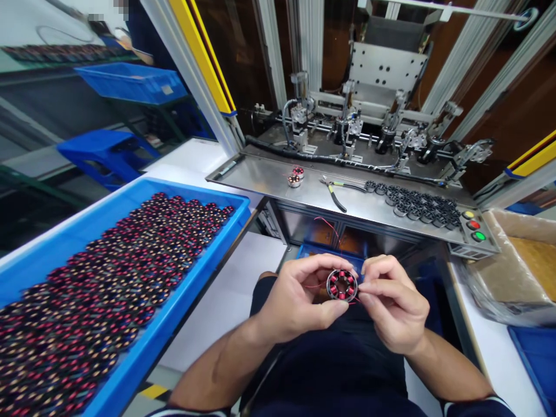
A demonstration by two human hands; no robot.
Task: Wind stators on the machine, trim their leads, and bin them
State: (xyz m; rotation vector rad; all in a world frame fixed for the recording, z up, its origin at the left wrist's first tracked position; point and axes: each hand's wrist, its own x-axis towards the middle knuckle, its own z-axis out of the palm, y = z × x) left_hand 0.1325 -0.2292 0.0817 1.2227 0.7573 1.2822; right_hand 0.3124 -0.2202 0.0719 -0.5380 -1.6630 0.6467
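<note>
Just above my lap, my left hand (299,298) grips a round motor stator (342,285) with red coils between thumb and fingers. My right hand (393,301) is at the stator's right edge, its thumb and fingertips pinched together; what they hold, perhaps a wire end, is too small to name. Thin red wires (332,227) stick out above and beside the stator. On the metal bench (264,180) ahead stand two more wound stators (294,180), a pair of pliers (336,197) with dark and green handles, and several black cores (417,205).
A blue tray (174,310) full of wound stators lies at the left. Machine fixtures (386,136) stand behind the bench, with push buttons (473,225) and a plastic-lined box (516,260) at right. Another person's hand (124,38) shows at the upper left.
</note>
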